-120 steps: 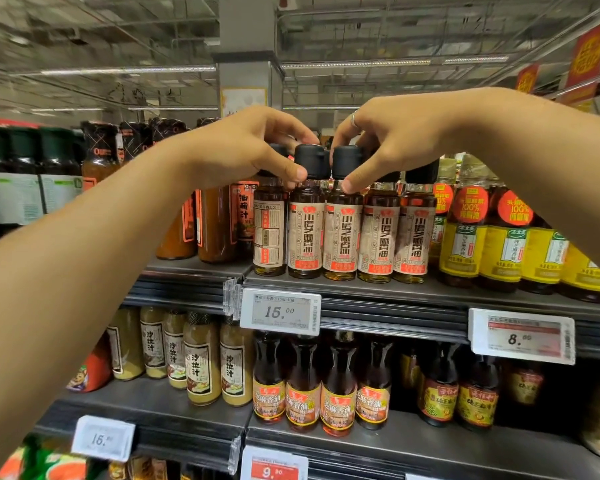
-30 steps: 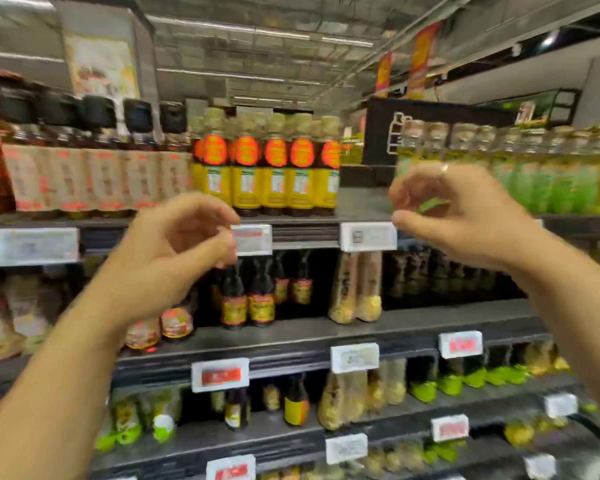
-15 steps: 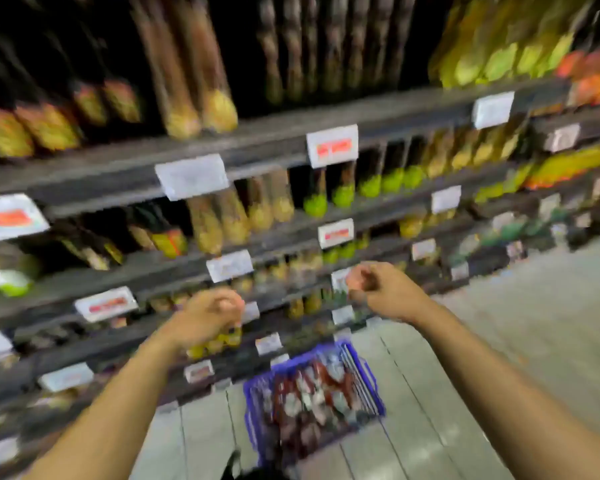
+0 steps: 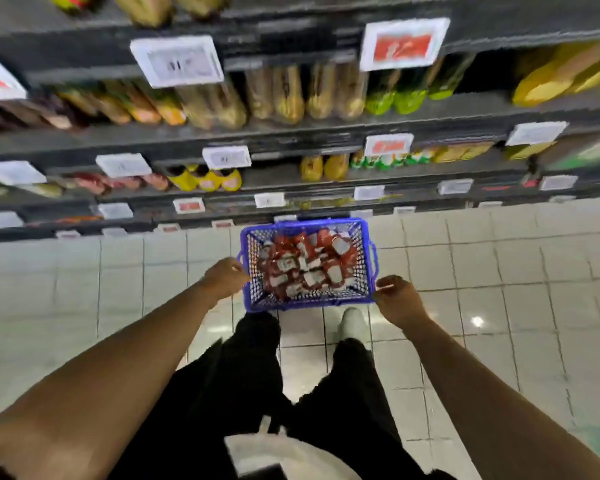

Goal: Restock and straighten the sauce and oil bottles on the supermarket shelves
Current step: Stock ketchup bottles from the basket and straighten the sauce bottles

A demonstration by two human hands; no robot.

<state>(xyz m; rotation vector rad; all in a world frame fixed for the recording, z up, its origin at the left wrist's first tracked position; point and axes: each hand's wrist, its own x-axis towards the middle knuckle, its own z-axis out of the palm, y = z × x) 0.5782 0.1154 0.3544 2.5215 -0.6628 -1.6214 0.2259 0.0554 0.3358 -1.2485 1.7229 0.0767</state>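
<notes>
Blurred, unreadable shelf tags (image 4: 176, 60); red packets (image 4: 305, 268)

Head view, looking down. Your left hand (image 4: 224, 277) lies at the left rim of a blue basket (image 4: 368, 244) on the tiled floor (image 4: 499, 271); your right hand (image 4: 397, 299) lies at its right near corner. Whether either hand grips the rim is blurred. Red-and-white packs (image 4: 305, 268) fill the basket. Dark shelves (image 4: 291, 133) with bottles (image 4: 284, 95) and price tags (image 4: 177, 60) run above. Your dark trousers (image 4: 250, 375) and one white shoe (image 4: 352, 323) show below.
</notes>
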